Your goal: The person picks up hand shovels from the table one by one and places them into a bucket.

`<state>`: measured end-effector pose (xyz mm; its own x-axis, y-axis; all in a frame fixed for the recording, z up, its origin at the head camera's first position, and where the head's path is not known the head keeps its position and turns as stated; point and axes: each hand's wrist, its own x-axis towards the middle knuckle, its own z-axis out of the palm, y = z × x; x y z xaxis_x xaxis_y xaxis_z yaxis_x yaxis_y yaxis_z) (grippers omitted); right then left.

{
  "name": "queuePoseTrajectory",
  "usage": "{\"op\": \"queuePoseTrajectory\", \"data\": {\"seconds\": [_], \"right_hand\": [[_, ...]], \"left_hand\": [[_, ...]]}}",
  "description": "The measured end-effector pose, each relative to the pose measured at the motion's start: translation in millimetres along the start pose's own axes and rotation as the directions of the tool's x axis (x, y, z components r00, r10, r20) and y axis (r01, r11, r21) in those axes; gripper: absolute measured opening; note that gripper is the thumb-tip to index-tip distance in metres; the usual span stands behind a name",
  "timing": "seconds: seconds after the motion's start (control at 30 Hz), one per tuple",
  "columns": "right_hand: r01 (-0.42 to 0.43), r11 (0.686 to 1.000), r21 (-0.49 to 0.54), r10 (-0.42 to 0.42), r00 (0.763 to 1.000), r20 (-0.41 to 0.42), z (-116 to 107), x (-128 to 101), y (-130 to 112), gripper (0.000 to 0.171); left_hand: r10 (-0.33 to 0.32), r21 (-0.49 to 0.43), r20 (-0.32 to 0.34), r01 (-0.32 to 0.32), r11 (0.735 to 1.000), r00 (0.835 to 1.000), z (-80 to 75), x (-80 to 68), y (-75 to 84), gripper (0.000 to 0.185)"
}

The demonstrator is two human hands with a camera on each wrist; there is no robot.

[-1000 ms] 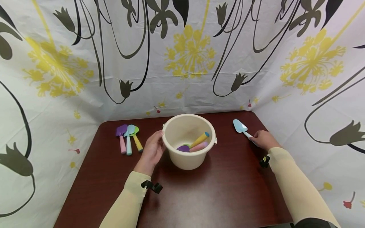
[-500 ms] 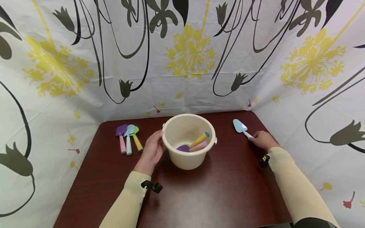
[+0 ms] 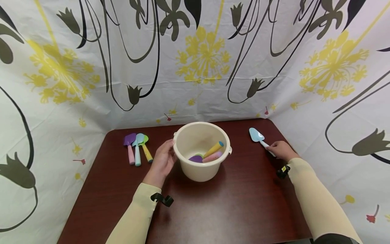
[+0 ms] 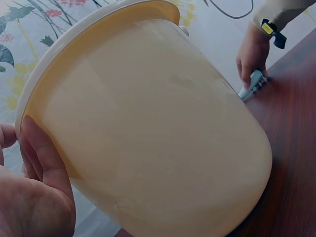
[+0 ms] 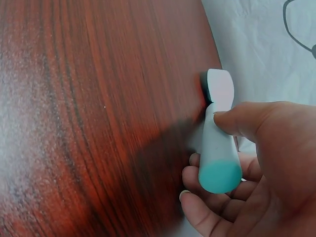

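A cream plastic bucket (image 3: 201, 152) stands mid-table, and my left hand (image 3: 164, 159) holds its left wall (image 4: 148, 128), fingers (image 4: 42, 158) curved against it. Inside lie toy shovels with a yellow handle (image 3: 213, 149) and a pink handle (image 3: 212, 157). At the right, my right hand (image 3: 281, 150) pinches the white handle (image 5: 217, 148) of a light blue toy shovel (image 3: 255, 135) lying on the table; thumb on top, fingers underneath.
Three more toy shovels (image 3: 137, 147) (purple, blue, green blades) lie side by side left of the bucket. The dark wooden table (image 3: 213, 210) is enclosed by a floral curtain (image 3: 195, 61) at back and sides.
My right hand has closed a little more on the blue shovel's handle; the shovel has barely shifted. My left hand and the bucket stay put.
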<state>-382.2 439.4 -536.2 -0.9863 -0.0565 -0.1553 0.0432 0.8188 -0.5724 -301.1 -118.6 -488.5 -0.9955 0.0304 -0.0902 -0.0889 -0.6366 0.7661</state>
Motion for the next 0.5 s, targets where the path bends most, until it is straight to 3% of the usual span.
{"op": "queuePoseTrajectory", "data": {"seconds": [0.5], "right_hand": [[-0.067, 0.988, 0.136, 0.076, 0.995, -0.057, 3.6, -3.3, -4.7, 0.044]], "left_hand": [[0.012, -0.002, 0.028, -0.012, 1.0, 1.0, -1.0, -0.6, -0.1, 0.016]]}}
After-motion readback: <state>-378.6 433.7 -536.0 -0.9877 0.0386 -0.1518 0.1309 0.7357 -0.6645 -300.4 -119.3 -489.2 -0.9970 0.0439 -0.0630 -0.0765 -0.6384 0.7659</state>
